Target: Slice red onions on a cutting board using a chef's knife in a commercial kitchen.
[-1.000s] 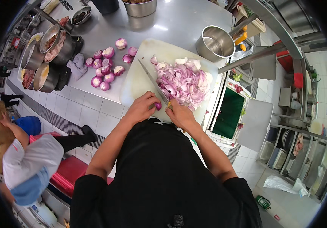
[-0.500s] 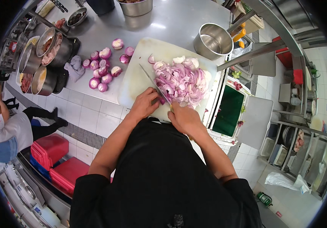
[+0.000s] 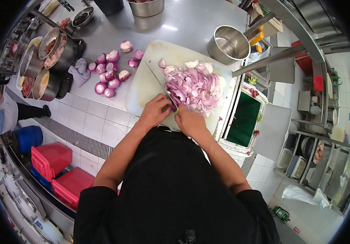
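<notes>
My right hand is closed around the yellowish handle of a knife. Its long blade slants away to the left over a white cutting board. Left of the blade, the curled fingers of my left hand hold a piece of red onion, mostly hidden under them, close against the knife. A heap of sliced red onion lies on the board to the right of the blade. Several whole peeled red onions rest on the steel table beyond the board's left edge.
Right of the board are a steel pot and a green-bottomed bin with onion scraps around it. Steel pots of food and a grey cloth line the table's left end. A co-worker stands far left, near red crates.
My right hand and the knife have shifted slightly left, toward my left hand. The co-worker has moved farther left, uncovering a blue barrel.
</notes>
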{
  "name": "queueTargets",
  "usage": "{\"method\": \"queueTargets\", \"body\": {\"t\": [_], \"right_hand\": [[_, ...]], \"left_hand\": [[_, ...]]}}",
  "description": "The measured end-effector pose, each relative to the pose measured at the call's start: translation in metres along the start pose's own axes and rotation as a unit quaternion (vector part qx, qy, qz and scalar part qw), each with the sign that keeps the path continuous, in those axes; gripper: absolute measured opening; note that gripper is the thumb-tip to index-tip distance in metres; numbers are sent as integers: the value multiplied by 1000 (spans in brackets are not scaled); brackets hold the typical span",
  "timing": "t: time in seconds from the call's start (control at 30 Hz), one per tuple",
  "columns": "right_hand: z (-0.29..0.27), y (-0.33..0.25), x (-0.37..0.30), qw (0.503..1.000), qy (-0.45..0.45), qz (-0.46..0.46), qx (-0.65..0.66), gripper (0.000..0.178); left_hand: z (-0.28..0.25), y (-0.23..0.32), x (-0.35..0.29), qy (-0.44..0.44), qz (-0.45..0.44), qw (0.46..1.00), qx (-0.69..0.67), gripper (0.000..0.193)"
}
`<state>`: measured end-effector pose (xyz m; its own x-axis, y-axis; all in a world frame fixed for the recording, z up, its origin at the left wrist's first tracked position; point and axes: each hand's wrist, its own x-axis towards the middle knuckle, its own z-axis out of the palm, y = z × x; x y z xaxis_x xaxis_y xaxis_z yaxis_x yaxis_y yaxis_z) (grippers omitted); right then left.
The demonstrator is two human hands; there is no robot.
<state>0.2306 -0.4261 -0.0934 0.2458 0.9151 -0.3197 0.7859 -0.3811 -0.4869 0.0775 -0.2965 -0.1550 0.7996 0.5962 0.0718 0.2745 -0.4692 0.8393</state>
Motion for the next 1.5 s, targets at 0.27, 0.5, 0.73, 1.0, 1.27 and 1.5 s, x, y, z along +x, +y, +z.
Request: {"method": "queueTargets", "body": {"t": [0.27,0.5,0.73,1.0,1.27,1.5], "right_hand": [[16,7,-5,1000,28,-5,7,28],[12,-2,-13,1000,-10,17,-6,29],[-19,-23,-20,998,-49,34,-27,30],[-14,-23,-8,999,-46,20,-16,36],[7,-8,7,999,5,26,44,39],[-1,0,-3,996,22,33,84,54]], "left_hand": [[3,1,-3,25,26,999,3,21],[2,-1,-4,47,51,997,27,19],[0,-8,-6,42,42,998,19,16],[0,-5,-11,58,22,998,6,16],[-2,-1,-14,22,36,999,23,17],[-82,-66,-28,413,-116,887,169,36]]}}
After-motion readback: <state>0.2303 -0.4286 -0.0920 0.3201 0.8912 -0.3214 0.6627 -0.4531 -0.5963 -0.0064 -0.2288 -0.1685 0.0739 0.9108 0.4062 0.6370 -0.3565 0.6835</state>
